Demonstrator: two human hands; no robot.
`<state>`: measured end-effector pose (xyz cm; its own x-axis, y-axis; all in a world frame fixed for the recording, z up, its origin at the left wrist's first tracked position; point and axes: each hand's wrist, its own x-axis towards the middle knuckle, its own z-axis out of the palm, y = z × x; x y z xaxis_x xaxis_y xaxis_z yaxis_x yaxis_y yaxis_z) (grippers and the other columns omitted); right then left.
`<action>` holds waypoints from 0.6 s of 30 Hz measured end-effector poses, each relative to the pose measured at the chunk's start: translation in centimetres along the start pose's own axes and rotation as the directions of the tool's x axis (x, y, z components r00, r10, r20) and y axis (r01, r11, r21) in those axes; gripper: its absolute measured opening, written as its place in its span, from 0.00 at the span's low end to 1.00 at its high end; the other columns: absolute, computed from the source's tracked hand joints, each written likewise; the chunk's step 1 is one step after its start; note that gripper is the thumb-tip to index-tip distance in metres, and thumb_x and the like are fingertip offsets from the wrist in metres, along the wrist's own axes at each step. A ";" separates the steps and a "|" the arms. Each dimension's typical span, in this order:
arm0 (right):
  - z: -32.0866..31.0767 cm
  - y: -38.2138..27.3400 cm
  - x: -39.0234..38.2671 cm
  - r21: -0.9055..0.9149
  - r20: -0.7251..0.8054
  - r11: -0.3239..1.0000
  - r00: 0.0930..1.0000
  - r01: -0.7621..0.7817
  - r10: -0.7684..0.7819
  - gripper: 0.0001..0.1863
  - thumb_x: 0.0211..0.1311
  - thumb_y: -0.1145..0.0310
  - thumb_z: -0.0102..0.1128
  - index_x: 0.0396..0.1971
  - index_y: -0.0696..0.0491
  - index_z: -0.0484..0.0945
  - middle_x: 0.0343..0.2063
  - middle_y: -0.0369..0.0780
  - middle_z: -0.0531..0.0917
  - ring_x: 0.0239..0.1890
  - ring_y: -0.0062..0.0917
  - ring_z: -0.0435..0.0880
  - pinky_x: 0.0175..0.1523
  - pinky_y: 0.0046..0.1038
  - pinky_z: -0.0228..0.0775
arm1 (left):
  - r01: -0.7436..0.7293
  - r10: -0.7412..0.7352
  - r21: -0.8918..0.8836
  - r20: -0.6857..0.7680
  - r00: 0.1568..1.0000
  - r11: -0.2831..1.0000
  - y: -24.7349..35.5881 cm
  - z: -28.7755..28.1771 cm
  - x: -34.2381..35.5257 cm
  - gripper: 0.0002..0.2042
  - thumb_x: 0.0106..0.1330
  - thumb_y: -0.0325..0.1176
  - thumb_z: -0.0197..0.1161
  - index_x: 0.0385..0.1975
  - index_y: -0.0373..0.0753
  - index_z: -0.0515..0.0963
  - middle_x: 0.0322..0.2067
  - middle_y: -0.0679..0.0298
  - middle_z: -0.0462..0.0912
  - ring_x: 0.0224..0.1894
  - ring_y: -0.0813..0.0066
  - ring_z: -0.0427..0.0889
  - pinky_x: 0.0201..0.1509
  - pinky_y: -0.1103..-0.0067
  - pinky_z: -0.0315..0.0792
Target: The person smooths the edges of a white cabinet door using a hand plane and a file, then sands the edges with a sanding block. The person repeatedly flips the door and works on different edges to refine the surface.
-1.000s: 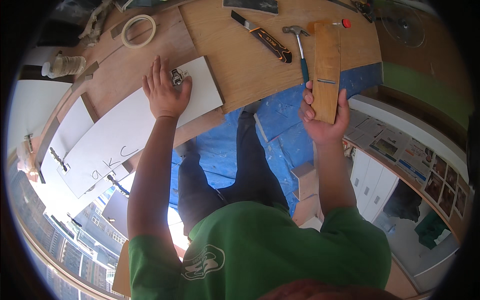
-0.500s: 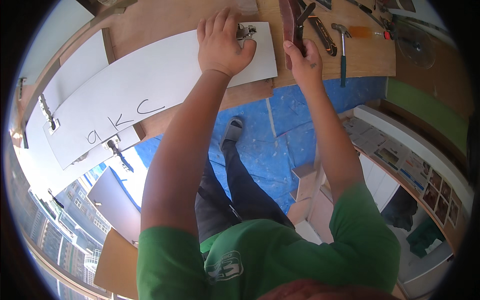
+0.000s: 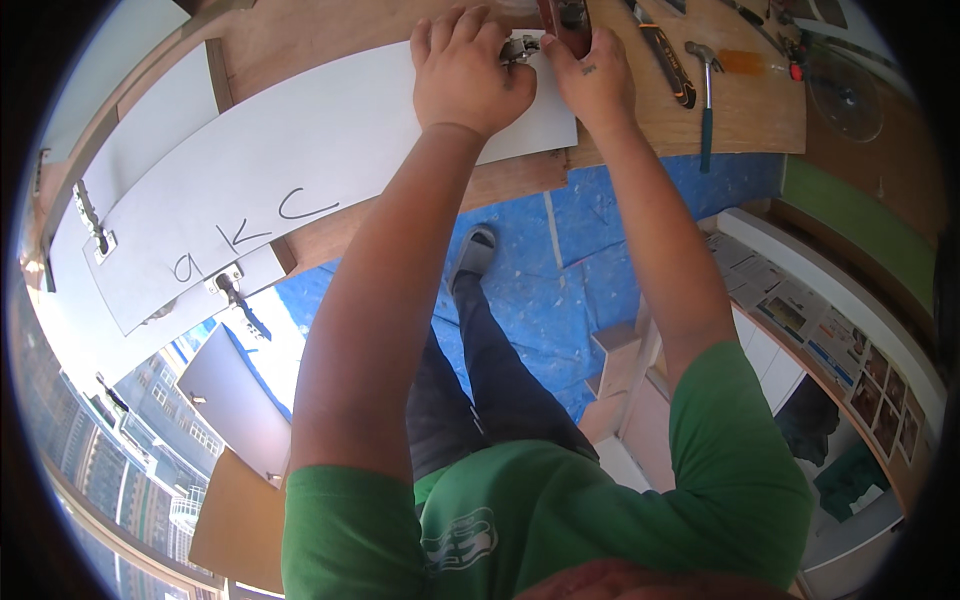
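My left hand (image 3: 470, 75) lies on a long white panel (image 3: 330, 130), its fingers stretched over the far edge. Beside its thumb is a metal cabinet hinge (image 3: 520, 48), fixed near the panel's right end. My right hand (image 3: 595, 85) is closed round a reddish-brown wooden hand plane (image 3: 566, 18), held at that right end close to the hinge. The plane's far part is cut off by the top of the view, so I cannot tell whether it touches the panel's edge. Dark handwritten letters mark the panel's left part.
To the right on the wooden bench (image 3: 750, 110) lie a black and orange utility knife (image 3: 668, 62), a hammer (image 3: 706, 100) and an orange bottle (image 3: 745, 62). Another hinge (image 3: 228, 288) sticks out at the left. A blue sheet (image 3: 530, 290) covers the floor; newspaper-topped cabinets (image 3: 800, 310) stand at right.
My right hand has brought the hand plane left and up, over to the panel's right end, and turned it. The left hand keeps its place by the hinge; the whole view has shifted slightly.
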<state>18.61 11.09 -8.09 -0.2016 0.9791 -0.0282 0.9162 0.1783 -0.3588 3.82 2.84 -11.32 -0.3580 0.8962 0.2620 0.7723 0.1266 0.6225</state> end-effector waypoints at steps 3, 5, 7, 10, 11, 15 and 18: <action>0.3 -0.1 0.3 0.046 -0.033 0.998 0.998 0.047 -0.046 0.32 0.62 0.42 0.67 0.44 0.60 0.76 0.44 0.52 0.84 0.47 0.49 0.86 0.51 0.46 0.78 | -0.036 0.037 0.043 -0.022 0.999 0.998 0.3 -0.3 0.1 0.22 0.56 0.41 0.67 0.52 0.44 0.83 0.62 0.60 0.80 0.72 0.60 0.68 0.80 0.60 0.53; 0.6 -0.1 0.4 0.071 -0.075 0.996 0.996 0.062 -0.057 0.29 0.63 0.49 0.70 0.49 0.60 0.76 0.48 0.56 0.82 0.51 0.54 0.83 0.55 0.47 0.76 | 0.008 -0.009 0.010 0.058 0.998 1.000 0.7 -0.9 0.3 0.27 0.58 0.39 0.65 0.60 0.43 0.78 0.65 0.55 0.77 0.73 0.54 0.67 0.81 0.56 0.51; 0.9 0.0 0.4 0.086 -0.105 0.993 0.992 0.076 -0.067 0.28 0.64 0.54 0.72 0.51 0.60 0.75 0.49 0.59 0.81 0.53 0.56 0.82 0.57 0.48 0.75 | 0.021 -0.020 -0.005 0.094 0.995 1.000 1.0 -1.4 0.5 0.28 0.59 0.37 0.64 0.63 0.42 0.75 0.67 0.53 0.75 0.73 0.51 0.66 0.81 0.54 0.50; 1.3 0.3 -0.1 0.096 -0.109 0.991 0.991 0.093 -0.083 0.27 0.64 0.54 0.71 0.51 0.61 0.75 0.47 0.58 0.82 0.51 0.56 0.83 0.56 0.48 0.75 | -0.011 0.011 0.003 0.084 0.996 1.000 0.8 -1.3 0.3 0.25 0.60 0.34 0.63 0.61 0.41 0.76 0.67 0.53 0.75 0.72 0.52 0.67 0.80 0.54 0.50; 1.3 0.3 -0.1 0.102 -0.099 0.990 0.991 0.100 -0.089 0.28 0.65 0.53 0.70 0.51 0.61 0.75 0.46 0.58 0.83 0.50 0.57 0.83 0.55 0.48 0.75 | -0.024 0.023 0.011 0.081 0.996 1.000 0.7 -1.2 0.3 0.25 0.60 0.34 0.62 0.60 0.40 0.76 0.67 0.53 0.75 0.72 0.52 0.67 0.80 0.54 0.51; 0.0 -0.6 -0.2 0.073 0.006 0.997 1.000 0.018 -0.018 0.29 0.66 0.50 0.68 0.52 0.61 0.75 0.44 0.59 0.85 0.50 0.57 0.84 0.55 0.49 0.76 | -0.046 0.046 0.008 0.031 0.998 0.999 0.5 -0.9 0.1 0.24 0.61 0.33 0.61 0.60 0.39 0.76 0.66 0.54 0.75 0.72 0.52 0.67 0.80 0.54 0.51; -0.2 -0.8 -0.4 0.041 -0.022 0.999 1.000 0.020 -0.019 0.31 0.67 0.47 0.67 0.53 0.60 0.75 0.43 0.59 0.86 0.49 0.57 0.85 0.53 0.50 0.76 | -0.047 0.047 0.003 0.006 0.999 0.999 0.4 -0.7 0.1 0.24 0.62 0.32 0.61 0.61 0.39 0.76 0.67 0.54 0.75 0.72 0.52 0.67 0.80 0.55 0.52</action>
<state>18.05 10.59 -7.58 -0.2109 0.9775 -0.0007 0.8971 0.1933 -0.3973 3.74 2.71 -10.49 -0.3181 0.9037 0.2867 0.7900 0.0855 0.6071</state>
